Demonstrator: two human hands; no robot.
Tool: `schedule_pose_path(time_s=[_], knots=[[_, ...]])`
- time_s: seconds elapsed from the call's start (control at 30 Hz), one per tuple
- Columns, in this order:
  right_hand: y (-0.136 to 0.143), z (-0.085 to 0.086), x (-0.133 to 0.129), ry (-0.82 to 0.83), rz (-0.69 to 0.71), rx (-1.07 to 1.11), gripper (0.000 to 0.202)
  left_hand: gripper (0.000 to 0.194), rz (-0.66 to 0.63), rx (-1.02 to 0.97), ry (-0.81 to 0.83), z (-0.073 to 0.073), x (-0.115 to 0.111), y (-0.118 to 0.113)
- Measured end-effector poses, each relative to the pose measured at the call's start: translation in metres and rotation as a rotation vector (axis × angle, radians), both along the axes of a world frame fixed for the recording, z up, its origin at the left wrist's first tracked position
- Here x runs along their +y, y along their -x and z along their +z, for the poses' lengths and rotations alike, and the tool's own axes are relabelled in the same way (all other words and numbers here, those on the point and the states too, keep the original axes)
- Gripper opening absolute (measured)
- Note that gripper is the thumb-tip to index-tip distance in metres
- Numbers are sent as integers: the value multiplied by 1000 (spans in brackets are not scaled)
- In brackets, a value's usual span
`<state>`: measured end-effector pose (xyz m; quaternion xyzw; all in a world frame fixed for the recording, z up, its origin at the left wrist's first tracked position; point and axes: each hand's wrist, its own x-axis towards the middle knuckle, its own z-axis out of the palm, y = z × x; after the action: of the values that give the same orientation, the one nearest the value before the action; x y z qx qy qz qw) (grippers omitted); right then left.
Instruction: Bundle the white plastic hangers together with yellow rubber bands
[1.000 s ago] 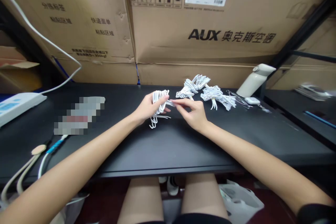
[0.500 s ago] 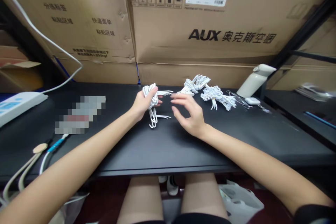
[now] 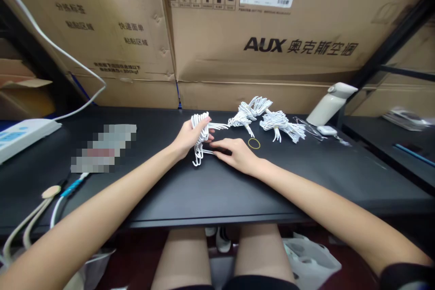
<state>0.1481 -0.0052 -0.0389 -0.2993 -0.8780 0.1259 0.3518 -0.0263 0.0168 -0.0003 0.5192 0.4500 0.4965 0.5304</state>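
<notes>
Near the middle of the black table, my left hand (image 3: 190, 135) is closed around a bunch of white wire hooks (image 3: 200, 129). Their straight ends point right, and a few curved ends hang below the fist. My right hand (image 3: 236, 156) pinches the straight ends of a few lower white hooks (image 3: 197, 156) between thumb and fingers. Just beyond it a yellow rubber band (image 3: 253, 143) lies flat on the table. More bundles of white hooks (image 3: 282, 127) rest behind, to the right, bunched at their middles.
Large cardboard boxes (image 3: 272, 68) stand along the back of the black table (image 3: 190, 199). A white bottle (image 3: 328, 108), a white earphone case (image 3: 326, 131) and glasses (image 3: 311, 129) are at right. On the left are a power strip (image 3: 29, 133), a blurred-out item (image 3: 105, 149) and cables (image 3: 29, 222).
My right hand has moved down and left and closed on the lower hooks' ends. The left hand has shifted slightly right with its bunch. The rubber band now shows.
</notes>
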Motion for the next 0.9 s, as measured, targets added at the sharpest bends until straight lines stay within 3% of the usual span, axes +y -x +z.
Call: schedule_pose_path(time_s=[0.27, 0.63, 0.9], knots=[[0, 3, 2, -3, -20, -42, 16, 34, -6, 18, -24, 0, -3, -3], [-30, 10, 26, 137, -269, -41, 19, 34, -21, 54, -38, -2, -1, 0], [-51, 21, 43, 24, -462, 412, 9, 33, -30, 84, -52, -2, -1, 1]])
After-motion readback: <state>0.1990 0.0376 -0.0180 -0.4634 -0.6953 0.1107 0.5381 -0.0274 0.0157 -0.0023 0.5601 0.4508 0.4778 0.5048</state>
